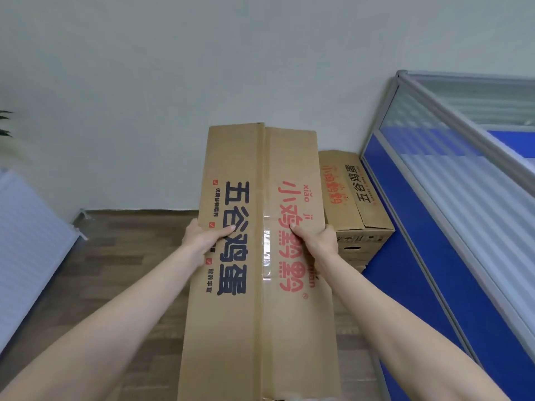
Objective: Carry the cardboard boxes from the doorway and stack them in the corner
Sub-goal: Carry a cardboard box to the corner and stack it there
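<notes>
Gripping one cardboard box (260, 256) with left hand (202, 237) and right hand (314, 241); stacked boxes (354, 204) sitting in corner, count unclear.

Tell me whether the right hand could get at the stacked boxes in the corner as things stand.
Probably not yet. The right hand grips the carried box together with the left hand, so it is not free. The stacked boxes sit just beyond it, against the blue partition, nothing between.

Held box (260, 256) left of stack (356, 209)
</notes>
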